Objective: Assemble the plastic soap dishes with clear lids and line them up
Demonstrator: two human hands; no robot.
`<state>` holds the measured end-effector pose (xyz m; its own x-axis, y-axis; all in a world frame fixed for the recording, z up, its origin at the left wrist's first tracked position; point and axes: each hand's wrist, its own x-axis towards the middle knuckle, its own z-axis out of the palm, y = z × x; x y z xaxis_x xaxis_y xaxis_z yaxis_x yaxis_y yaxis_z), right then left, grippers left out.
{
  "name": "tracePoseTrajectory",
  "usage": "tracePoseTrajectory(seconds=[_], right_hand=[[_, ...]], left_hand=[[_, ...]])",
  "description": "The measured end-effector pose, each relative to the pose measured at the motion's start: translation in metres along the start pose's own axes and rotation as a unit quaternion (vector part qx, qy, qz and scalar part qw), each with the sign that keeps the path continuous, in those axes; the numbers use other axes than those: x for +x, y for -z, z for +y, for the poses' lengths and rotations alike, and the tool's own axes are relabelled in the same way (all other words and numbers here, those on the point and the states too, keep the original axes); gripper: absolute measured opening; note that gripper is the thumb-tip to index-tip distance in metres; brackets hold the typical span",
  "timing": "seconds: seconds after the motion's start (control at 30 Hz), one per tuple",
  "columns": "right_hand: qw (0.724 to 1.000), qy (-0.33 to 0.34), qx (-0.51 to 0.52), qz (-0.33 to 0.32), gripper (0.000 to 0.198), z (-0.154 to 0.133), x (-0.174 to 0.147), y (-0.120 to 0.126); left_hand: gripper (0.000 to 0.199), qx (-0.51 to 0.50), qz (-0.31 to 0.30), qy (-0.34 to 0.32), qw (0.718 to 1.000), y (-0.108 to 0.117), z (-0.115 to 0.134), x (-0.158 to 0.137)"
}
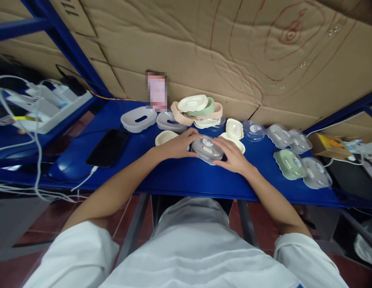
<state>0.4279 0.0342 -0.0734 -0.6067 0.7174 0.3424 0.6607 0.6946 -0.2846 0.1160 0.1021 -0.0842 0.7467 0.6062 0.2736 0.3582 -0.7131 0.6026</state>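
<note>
Currently I have the left hand (180, 145) and right hand (234, 157) gripping a grey covered dish (207, 151) from both sides, well right of the black phone (109, 148). Nearer that phone sits a cream dish (165, 137); a green dish (289, 165) lies far to the phone's right

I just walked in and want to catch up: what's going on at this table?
A person's left hand and right hand are on either side of a grey dish with a clear, stickered cover. Behind it is a loose pile of cream, green and peach dishes. To the right sit four more covered dishes, one green and three grey. A black phone lies on the left.
</note>
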Motion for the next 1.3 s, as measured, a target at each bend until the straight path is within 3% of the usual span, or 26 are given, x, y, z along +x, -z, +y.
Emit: tracePoseTrajectory(seconds=[0.13,0.27,0.37,0.6,0.73,0.87,1.03,1.3], right_hand=[[0.997,-0.004,-0.072,-0.031,0.069,-0.01,0.001,0.001],[0.991,-0.014,-0.127,-0.044,0.086,-0.025,-0.001,-0.005],[0.986,-0.029,-0.163,-0.018,0.087,-0.035,-0.003,-0.013],[0.992,-0.051,-0.116,0.007,0.073,-0.032,-0.004,-0.015],[0.993,-0.076,-0.092,0.01,0.065,-0.024,-0.003,-0.015],[0.992,-0.07,-0.106,-0.008,0.069,-0.026,-0.001,-0.015],[0.991,-0.042,-0.125,-0.01,0.087,-0.035,-0.003,-0.017],[0.987,-0.065,-0.149,-0.002,0.088,-0.044,-0.008,-0.03]], left_hand=[[0.076,0.018,0.002,-0.009,1.0,0.001,0.005,-0.001],[0.077,0.024,0.003,-0.016,1.0,-0.001,0.004,-0.002],[0.077,0.014,0.005,-0.024,1.0,-0.001,0.002,-0.001],[0.08,-0.006,0.011,-0.017,1.0,-0.002,0.002,0.001],[0.072,-0.008,0.024,-0.032,0.999,-0.002,0.001,0.003],[0.074,-0.004,0.02,-0.03,0.999,0.001,0.0,0.002],[0.071,0.008,0.014,-0.021,1.0,0.005,-0.003,0.001],[0.065,0.013,0.01,-0.033,0.999,0.007,-0.004,0.001]])
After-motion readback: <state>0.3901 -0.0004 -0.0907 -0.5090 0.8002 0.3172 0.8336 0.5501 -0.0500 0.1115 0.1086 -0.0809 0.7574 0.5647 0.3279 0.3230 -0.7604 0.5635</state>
